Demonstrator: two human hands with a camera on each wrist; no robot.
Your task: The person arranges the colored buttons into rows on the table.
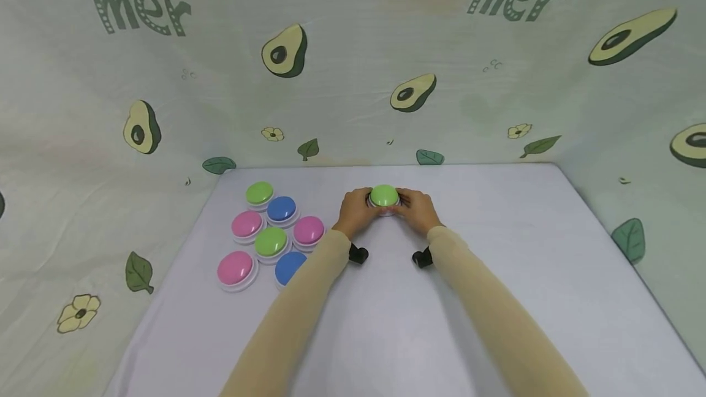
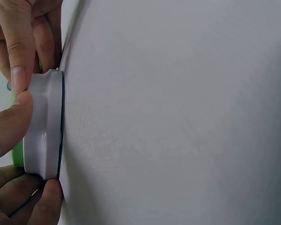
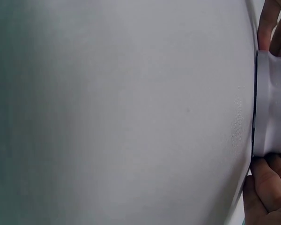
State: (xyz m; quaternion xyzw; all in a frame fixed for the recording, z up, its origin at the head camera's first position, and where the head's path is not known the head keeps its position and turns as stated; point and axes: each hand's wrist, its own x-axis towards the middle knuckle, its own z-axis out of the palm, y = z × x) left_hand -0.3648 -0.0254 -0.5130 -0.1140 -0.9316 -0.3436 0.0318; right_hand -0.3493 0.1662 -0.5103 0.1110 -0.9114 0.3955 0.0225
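Note:
Near the back edge of the table, both hands hold a round push button (image 1: 383, 195) with a green domed top and a white base. My left hand (image 1: 354, 210) grips it from the left and my right hand (image 1: 420, 210) from the right. In the left wrist view, the button's white base (image 2: 40, 126) stands against the tabletop, and a left thumb presses on its near side beside a right thumb. Curled fingers lie around its sides. The right wrist view shows the same base (image 3: 269, 105) at the right border, where much of the button is cut off.
Several similar buttons cluster on the left of the white table (image 1: 397, 323): green (image 1: 270, 241), blue (image 1: 281, 207) and pink (image 1: 235, 267). My left sleeve (image 1: 292, 317) partly covers another blue button (image 1: 288, 265). A printed avocado cloth (image 1: 353, 121) hangs behind the table.

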